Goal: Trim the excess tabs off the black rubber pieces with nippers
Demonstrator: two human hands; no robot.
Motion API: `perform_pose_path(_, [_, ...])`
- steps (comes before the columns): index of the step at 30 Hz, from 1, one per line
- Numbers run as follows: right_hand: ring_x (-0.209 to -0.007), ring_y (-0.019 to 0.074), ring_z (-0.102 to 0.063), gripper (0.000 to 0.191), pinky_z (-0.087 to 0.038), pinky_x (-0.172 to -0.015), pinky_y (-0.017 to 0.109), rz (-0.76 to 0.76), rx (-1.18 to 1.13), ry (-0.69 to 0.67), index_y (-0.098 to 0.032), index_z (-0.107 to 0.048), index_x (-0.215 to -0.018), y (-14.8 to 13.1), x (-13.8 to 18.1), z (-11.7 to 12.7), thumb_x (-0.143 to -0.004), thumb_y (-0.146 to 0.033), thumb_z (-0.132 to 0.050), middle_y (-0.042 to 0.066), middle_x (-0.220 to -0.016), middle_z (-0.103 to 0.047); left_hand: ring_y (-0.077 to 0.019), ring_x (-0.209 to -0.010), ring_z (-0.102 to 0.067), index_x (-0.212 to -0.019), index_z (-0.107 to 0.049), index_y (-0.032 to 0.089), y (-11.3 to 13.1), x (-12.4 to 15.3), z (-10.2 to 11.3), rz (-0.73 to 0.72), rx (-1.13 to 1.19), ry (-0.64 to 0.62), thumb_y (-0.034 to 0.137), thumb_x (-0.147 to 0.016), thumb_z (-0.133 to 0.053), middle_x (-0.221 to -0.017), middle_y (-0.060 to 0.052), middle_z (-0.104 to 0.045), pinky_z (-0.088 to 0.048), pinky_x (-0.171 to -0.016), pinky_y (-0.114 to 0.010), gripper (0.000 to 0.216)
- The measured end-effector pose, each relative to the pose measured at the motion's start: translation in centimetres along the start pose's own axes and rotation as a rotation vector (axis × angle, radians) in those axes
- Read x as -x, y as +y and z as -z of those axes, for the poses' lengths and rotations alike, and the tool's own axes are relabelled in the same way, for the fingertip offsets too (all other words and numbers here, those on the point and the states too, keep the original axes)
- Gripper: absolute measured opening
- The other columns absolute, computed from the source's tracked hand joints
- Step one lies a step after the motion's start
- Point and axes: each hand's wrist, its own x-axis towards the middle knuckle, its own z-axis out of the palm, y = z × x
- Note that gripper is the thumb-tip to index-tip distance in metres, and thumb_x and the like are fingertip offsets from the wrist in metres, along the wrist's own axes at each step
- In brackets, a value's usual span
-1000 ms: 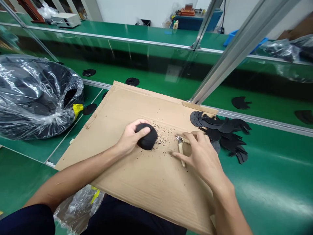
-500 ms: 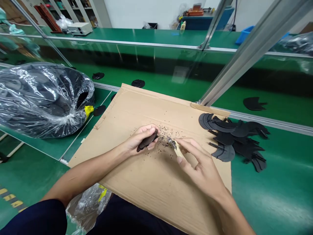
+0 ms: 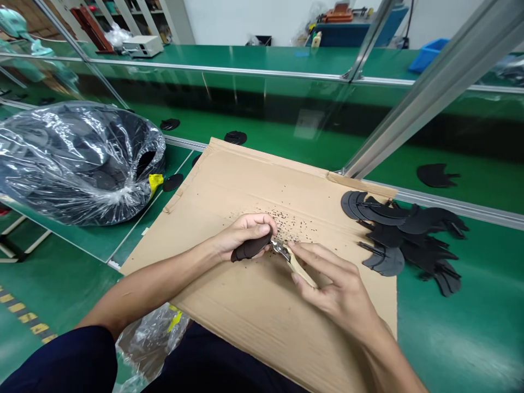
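Observation:
My left hand [image 3: 241,236] is closed around a dark, flat plastic part [image 3: 252,246] with a rounded edge, tilted above the cardboard sheet. My right hand [image 3: 338,281] grips a pair of cutting pliers [image 3: 302,270] with cream handles. Its metal jaws are at the end of the dark part, by my left fingertips; whether they touch it I cannot tell. Tiny dark scraps [image 3: 291,224] are scattered on the cardboard [image 3: 229,185] just beyond both hands. To the right of my right hand lies a pile of black curved parts [image 3: 409,232], some with thin prongs.
A clear plastic bag [image 3: 77,164] full of dark parts sits on the green bench at left. A metal post [image 3: 393,114] rises behind the cardboard. Single black pieces [image 3: 436,174] lie on the green surface behind. Another plastic bag [image 3: 151,338] hangs below, near my lap.
The pliers' jaws have come up to the dark part, where a gap was before. My left hand has turned the part flatter. The whole view has shifted slightly.

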Motion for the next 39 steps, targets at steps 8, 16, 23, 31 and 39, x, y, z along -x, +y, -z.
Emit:
perform_pose_path(8, [-0.093, 0.0233, -0.074, 0.040, -0.063, -0.079, 0.038, -0.056, -0.002, -0.010, -0.025, -0.070, -0.130, 0.2, 0.5, 0.1, -0.091, -0.022, -0.066, 0.009, -0.111, -0.077, -0.0049, -0.039, -0.046, -0.077, -0.058, 0.016, 0.0, 0.0, -0.6, 0.012, 0.007, 0.029, 0.051, -0.074, -0.084, -0.058, 0.003, -0.061, -0.037, -0.040, -0.017, 0.044])
perform_pose_path(16, [-0.074, 0.0160, -0.067, 0.033, -0.055, -0.062, 0.028, -0.615, -0.468, 0.003, -0.019, -0.070, -0.113, 1.1, -0.5, 0.8, -0.088, -0.042, -0.069, 0.010, -0.102, -0.077, -0.0067, -0.052, -0.051, -0.083, -0.060, 0.017, 0.4, -0.4, -0.5, -0.182, 0.020, 0.311, 0.048, -0.083, -0.076, -0.067, 0.001, -0.063, -0.038, -0.044, -0.017, 0.036])
perform_pose_path(23, [-0.072, 0.0163, -0.062, 0.029, -0.054, -0.063, 0.030, -0.702, -0.822, -0.016, -0.017, -0.071, -0.104, 0.4, -0.9, 1.0, -0.091, -0.041, -0.061, 0.016, -0.110, -0.076, -0.0081, -0.062, -0.059, -0.097, -0.068, 0.012, -0.1, -0.4, -0.7, -0.108, 0.056, 0.243, 0.029, -0.072, -0.087, -0.079, -0.002, -0.067, -0.047, -0.058, -0.019, 0.035])
perform_pose_path(31, [-0.075, 0.0180, -0.066, 0.028, -0.058, -0.076, 0.034, -0.672, -0.949, -0.151, -0.016, -0.073, -0.106, 0.1, -0.8, 1.1, -0.093, -0.034, -0.057, 0.016, -0.116, -0.075, -0.0072, -0.062, -0.059, -0.106, -0.070, 0.013, 0.0, -0.1, -1.0, -0.048, 0.106, 0.166, 0.026, -0.069, -0.089, -0.086, -0.004, -0.071, -0.045, -0.058, -0.017, 0.044])
perform_pose_path(39, [-0.080, 0.0200, -0.071, 0.032, -0.060, -0.077, 0.037, -0.747, -1.179, -0.214, -0.016, -0.073, -0.109, 0.6, -0.5, 0.5, -0.094, -0.039, -0.057, 0.016, -0.118, -0.075, -0.0068, -0.059, -0.059, -0.109, -0.066, 0.015, -0.5, -0.1, -0.8, -0.062, 0.088, 0.116, 0.027, -0.074, -0.085, -0.093, -0.004, -0.070, -0.047, -0.053, -0.018, 0.041])
